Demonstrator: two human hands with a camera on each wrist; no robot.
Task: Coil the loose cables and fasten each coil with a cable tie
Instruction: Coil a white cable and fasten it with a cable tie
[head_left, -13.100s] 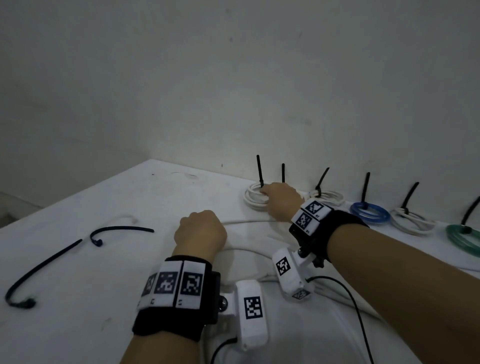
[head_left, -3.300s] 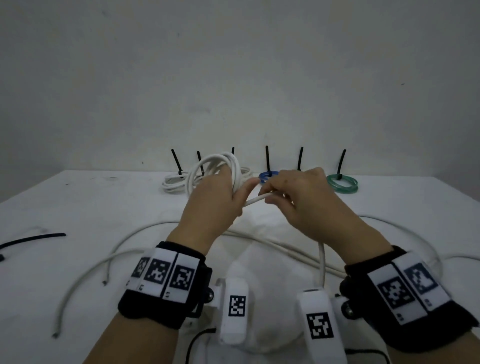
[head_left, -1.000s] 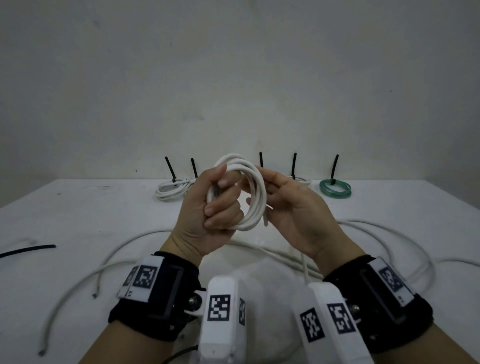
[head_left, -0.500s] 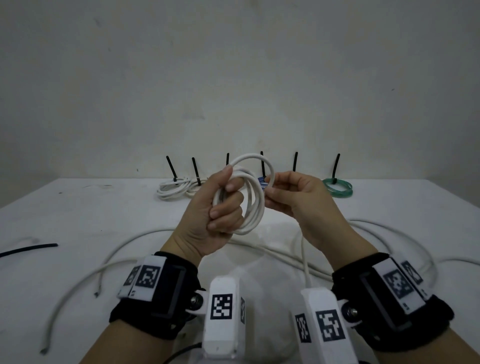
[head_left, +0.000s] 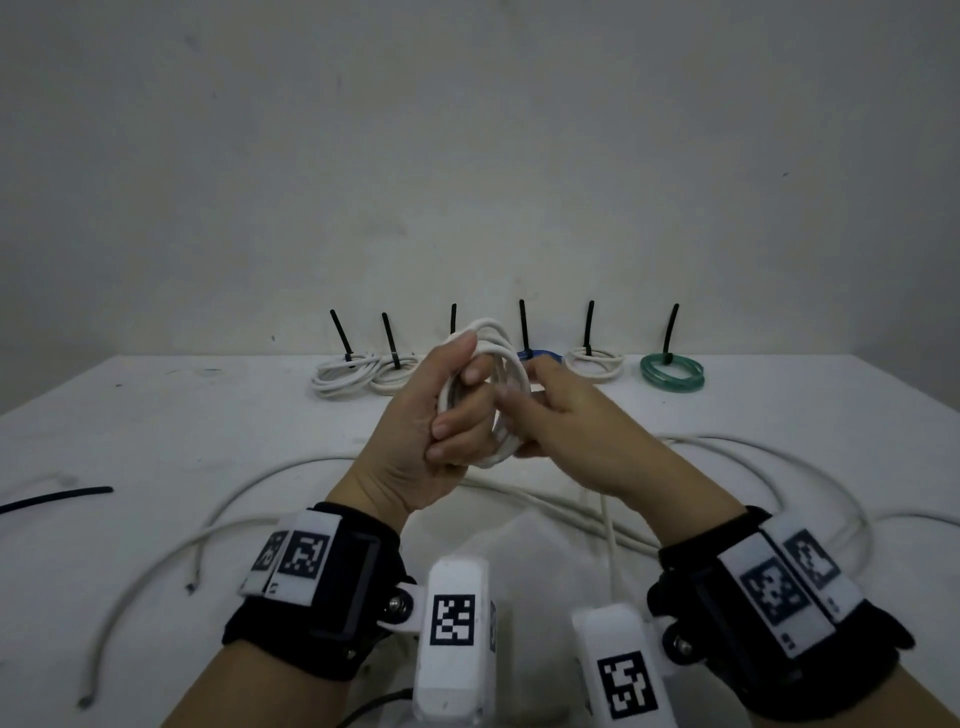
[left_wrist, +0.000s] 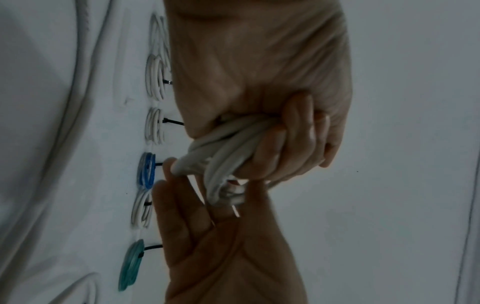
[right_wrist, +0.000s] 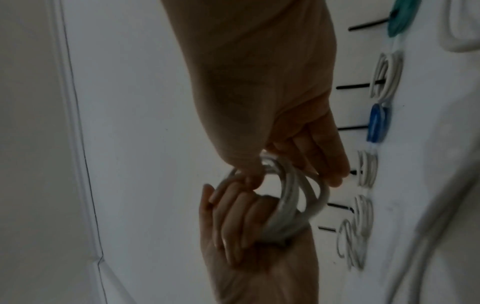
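My left hand (head_left: 457, 410) is raised above the table, its fingers curled through a white cable coil (head_left: 511, 371) of several turns. My right hand (head_left: 524, 410) is against the coil's right side, pinching its strands between thumb and fingers. The cable's loose tail (head_left: 608, 525) hangs down from that hand to the table. The left wrist view shows the coil (left_wrist: 228, 148) bunched in the left fingers (left_wrist: 285, 148). The right wrist view shows the right hand (right_wrist: 285, 170) on the coil (right_wrist: 293, 205).
Along the back wall lie tied coils with black ties sticking up: white ones (head_left: 358, 371), a blue one (head_left: 540, 356), another white one (head_left: 595, 361) and a green one (head_left: 672, 369). Loose white cables (head_left: 249, 478) sprawl over the white table. A black cable tie (head_left: 57, 499) lies far left.
My right hand has come down from the coil's upper right and closed in against its right side. The left hand keeps its hold on the coil.
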